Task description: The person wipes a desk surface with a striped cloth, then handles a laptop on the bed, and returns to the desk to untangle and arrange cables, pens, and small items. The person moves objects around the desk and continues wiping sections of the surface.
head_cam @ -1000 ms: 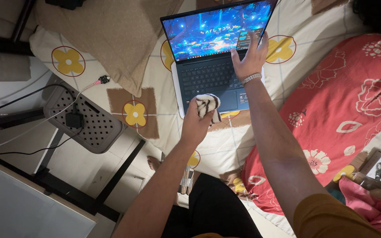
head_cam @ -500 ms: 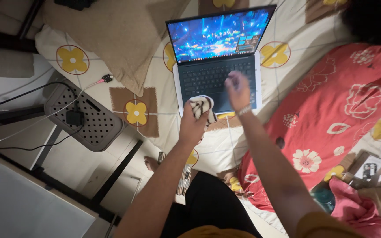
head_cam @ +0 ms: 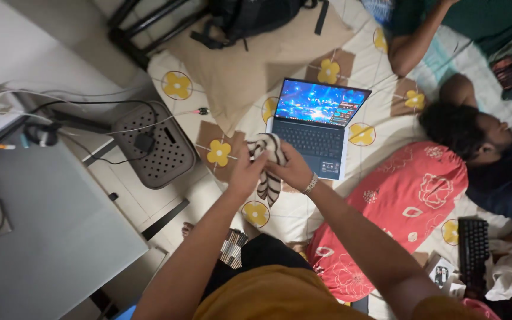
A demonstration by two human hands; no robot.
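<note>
Striped cloth point(head_cam: 268, 166), white with dark bands, sits at frame centre, held up between both hands just below and left of the open laptop point(head_cam: 318, 127). Head view: left hand point(head_cam: 245, 173) grips the cloth's left side, fingers curled tight on the fabric; right hand point(head_cam: 293, 169) clamps the right side, fingers closed over it, a metal bracelet point(head_cam: 310, 184) at the wrist. A loose end of the cloth hangs down between the two hands. Laptop lies on the flowered bedsheet point(head_cam: 386, 118), lid up, screen lit blue, dark keyboard showing. Tan pillow point(head_cam: 250, 65) upper centre, black bag point(head_cam: 250, 15) above it at the top edge. Red floral pillow point(head_cam: 398, 201) right of centre, touching the right forearm. Another person lies at the upper right, head near the red pillow. Perforated grey stool point(head_cam: 155, 145) left of the bed with a black charger and cables on it. Grey table point(head_cam: 42, 225) fills the lower left. Black keyboard point(head_cam: 474, 249) at lower right.
</note>
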